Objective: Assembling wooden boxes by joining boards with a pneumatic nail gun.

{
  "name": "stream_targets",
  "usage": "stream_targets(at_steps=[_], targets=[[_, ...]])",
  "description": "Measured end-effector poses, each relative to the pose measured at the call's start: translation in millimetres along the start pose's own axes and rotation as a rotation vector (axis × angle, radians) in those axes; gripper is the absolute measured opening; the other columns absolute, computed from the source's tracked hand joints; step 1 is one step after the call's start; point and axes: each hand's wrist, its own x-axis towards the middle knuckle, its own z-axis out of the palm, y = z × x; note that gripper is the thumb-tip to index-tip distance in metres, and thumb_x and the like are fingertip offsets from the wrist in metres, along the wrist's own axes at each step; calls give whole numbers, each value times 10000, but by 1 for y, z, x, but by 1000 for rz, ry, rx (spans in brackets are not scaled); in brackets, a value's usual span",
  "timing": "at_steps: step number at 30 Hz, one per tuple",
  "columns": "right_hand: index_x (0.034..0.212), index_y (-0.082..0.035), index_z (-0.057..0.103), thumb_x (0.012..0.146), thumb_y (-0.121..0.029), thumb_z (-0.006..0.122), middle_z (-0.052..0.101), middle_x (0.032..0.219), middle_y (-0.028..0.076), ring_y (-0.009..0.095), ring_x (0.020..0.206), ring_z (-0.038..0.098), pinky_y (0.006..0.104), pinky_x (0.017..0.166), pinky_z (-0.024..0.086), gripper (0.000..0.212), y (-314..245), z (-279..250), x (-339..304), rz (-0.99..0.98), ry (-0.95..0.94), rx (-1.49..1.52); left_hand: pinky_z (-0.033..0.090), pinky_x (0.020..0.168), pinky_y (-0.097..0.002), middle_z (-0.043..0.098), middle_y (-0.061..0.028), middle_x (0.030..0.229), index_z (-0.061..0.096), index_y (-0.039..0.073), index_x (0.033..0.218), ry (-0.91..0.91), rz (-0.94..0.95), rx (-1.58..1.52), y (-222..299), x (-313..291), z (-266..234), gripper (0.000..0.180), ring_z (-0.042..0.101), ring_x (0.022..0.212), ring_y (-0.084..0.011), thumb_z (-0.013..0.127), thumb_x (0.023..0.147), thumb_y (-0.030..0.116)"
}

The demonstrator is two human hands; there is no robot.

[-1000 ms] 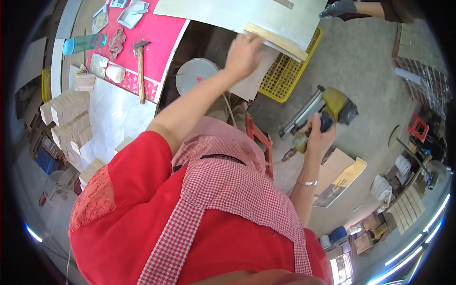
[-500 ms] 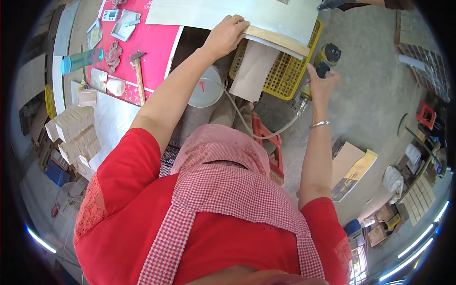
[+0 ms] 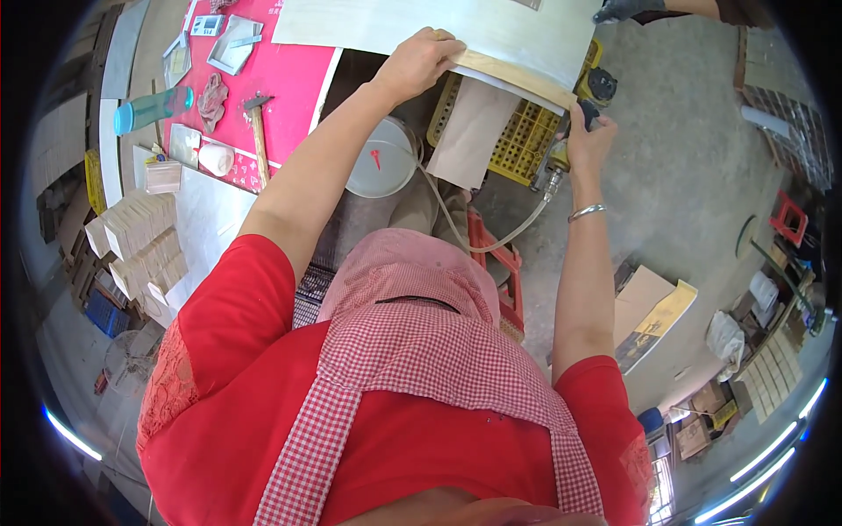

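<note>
A large pale board [image 3: 377, 31] lies at the far side, with a light wooden strip [image 3: 517, 77] along its near edge. My left hand [image 3: 423, 60] is closed over that edge at the strip's left end, thumb hidden. Beside the strip's right end, my right hand [image 3: 589, 145] grips the handle of a yellow-and-black air tool [image 3: 602, 85]; its exact kind is not clear. A clear hose [image 3: 517, 235] runs from the handle's lower end. The tool's head is up against the board's right end; the contact point is hidden.
Another person's gloved hand [image 3: 618, 11] is at the board's far right corner. Below are a yellow crate [image 3: 526, 145] and a lidded white bucket [image 3: 380, 162]. On the pink tabletop [image 3: 294, 79] lie a hammer [image 3: 259, 140] and a blue bottle [image 3: 153, 111]. Wood blocks [image 3: 140, 232] are stacked left.
My right hand has moved the air tool leftward, from just off the board's right end up against it. My left hand keeps its hold on the edge.
</note>
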Motion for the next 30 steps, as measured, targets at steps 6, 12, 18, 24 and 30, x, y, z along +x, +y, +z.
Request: stream_targets(at_steps=[6, 12, 18, 24, 30], targets=[[1162, 45, 355, 860, -264, 713, 618, 871, 221, 211, 567, 650, 312, 512, 497, 562, 3, 2, 0, 5, -22, 8, 505, 872, -372, 648, -84, 1105, 656, 61, 1120, 5, 10, 0, -5, 0, 0, 303, 593, 1000, -292, 673, 818, 66], [1159, 41, 355, 845, -268, 729, 622, 870, 216, 205, 555, 644, 309, 505, 493, 578, 0, 3, -5, 28, -23, 37, 510, 859, -372, 652, -83, 1106, 659, 60, 1123, 9, 5, -3, -7, -2, -2, 306, 595, 992, -292, 677, 818, 64], [1161, 43, 354, 833, -279, 744, 618, 875, 207, 200, 550, 641, 308, 506, 495, 602, 0, 4, -6, 38, -35, 36, 511, 852, -373, 653, -84, 1104, 663, 61, 1119, 2, -17, -19, -6, -5, -6, 296, 594, 983, -290, 676, 823, 69], [1160, 49, 358, 832, -279, 745, 617, 884, 208, 202, 550, 643, 307, 500, 497, 604, 4, 6, -4, 39, -31, 40, 512, 850, -372, 655, -85, 1103, 666, 69, 1124, -1, -30, -18, -6, -4, -6, 296, 595, 980, -286, 676, 828, 76], [1157, 48, 363, 835, -277, 742, 617, 888, 208, 205, 546, 643, 309, 494, 496, 595, 6, 6, -3, 28, -24, 39, 512, 852, -379, 658, -82, 1086, 664, 75, 1093, 14, -19, -26, -6, -5, -6, 269, 597, 987, -291, 668, 824, 78]])
